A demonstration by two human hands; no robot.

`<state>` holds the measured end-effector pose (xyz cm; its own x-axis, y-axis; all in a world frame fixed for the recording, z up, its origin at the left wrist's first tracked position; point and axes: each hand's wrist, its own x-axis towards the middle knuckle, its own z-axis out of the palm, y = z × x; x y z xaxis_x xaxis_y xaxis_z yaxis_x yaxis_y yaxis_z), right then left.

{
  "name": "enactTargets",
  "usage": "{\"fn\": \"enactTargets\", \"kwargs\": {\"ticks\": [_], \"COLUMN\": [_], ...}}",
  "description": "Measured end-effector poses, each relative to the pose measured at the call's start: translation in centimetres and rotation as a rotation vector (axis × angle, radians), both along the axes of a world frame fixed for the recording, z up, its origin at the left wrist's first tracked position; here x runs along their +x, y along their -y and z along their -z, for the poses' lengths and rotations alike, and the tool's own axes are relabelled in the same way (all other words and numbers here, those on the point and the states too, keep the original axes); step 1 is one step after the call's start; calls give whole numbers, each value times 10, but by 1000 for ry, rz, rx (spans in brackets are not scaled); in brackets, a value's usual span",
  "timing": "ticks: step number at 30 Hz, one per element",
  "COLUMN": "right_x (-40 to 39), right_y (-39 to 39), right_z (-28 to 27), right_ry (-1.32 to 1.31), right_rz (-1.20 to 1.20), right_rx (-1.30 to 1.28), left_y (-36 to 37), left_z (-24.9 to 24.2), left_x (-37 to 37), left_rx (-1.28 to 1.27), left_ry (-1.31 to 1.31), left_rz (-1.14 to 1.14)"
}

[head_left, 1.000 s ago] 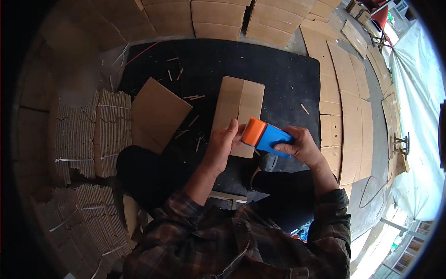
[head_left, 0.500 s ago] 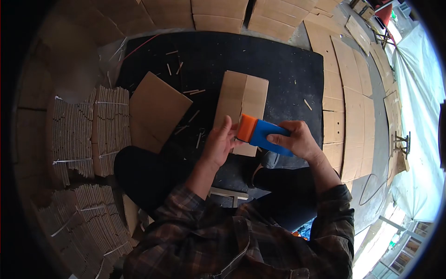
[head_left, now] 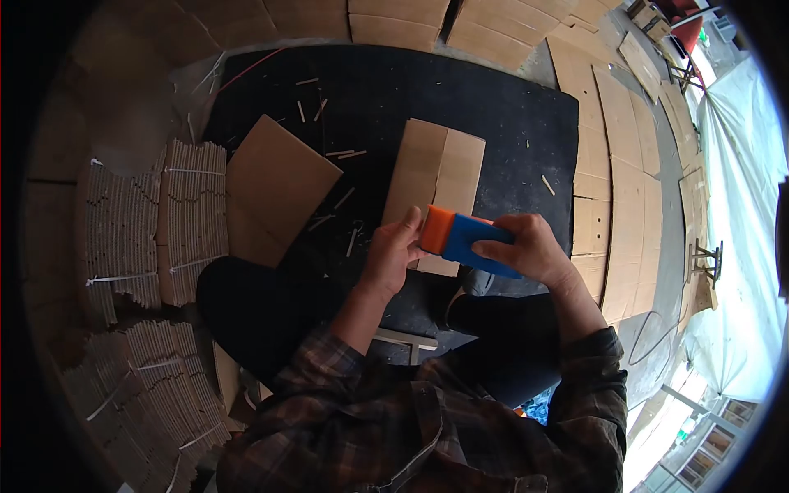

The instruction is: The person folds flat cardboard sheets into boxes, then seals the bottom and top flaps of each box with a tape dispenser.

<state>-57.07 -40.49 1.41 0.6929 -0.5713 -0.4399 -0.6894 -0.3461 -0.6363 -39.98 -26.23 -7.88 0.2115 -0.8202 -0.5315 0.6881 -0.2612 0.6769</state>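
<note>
A dark plaid shirt (head_left: 353, 435) checked in brown, its creased sleeves (head_left: 590, 370) ending on the forearms (head_left: 359, 316) and a thin pale line (head_left: 408, 472) marking its front, is worn with black trousers (head_left: 251, 316) and a grey shoe (head_left: 477, 283).

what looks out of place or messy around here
Loose pale strips lie scattered at differing angles on the black mat, looking untidy beside the tied cardboard stacks. The square cardboard piece sits askew to the box. The blue-and-orange tool in the right hand shows nothing plainly wrong.
</note>
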Motion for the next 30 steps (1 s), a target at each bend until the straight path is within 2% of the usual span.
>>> {"fn": "enactTargets", "kwargs": {"ticks": [1, 2, 4, 7, 14, 16, 23, 25, 29, 30], "right_x": [0, -1, -1, -1, 5, 5, 8, 10, 12, 13], "right_y": [0, 1, 3, 2, 3, 3, 0, -2, -2, -2], "right_z": [-1, -1, 0, 5, 6, 6, 12, 10, 7, 7], "right_ry": [2, 0, 77, 65, 27, 51, 12, 20, 33, 21], "right_rz": [-12, -11, 31, 6, -39, -43, -107, -90, -67, -80], "right_rx": [38, 38, 142, 107, 66, 100, 57, 31, 54, 54], "left_y": [0, 0, -3, -1, -4, -6, -10, -9, -13, -10], "left_z": [2, 4, 8, 8, 31, 46, 60, 50, 52, 34], "left_x": [0, 0, 3, 0, 4, 9, -1, 0, 8, 10], "left_rx": [60, 60, -55, 42, 20, -131, -18, -7, -3, 40], "left_ry": [-150, -153, -355, -298, -299, -511, -514, -354, -436, -457], "left_rz": [-70, -69, -40, -66, -65, -9, -50, -112, -133, -120]}}
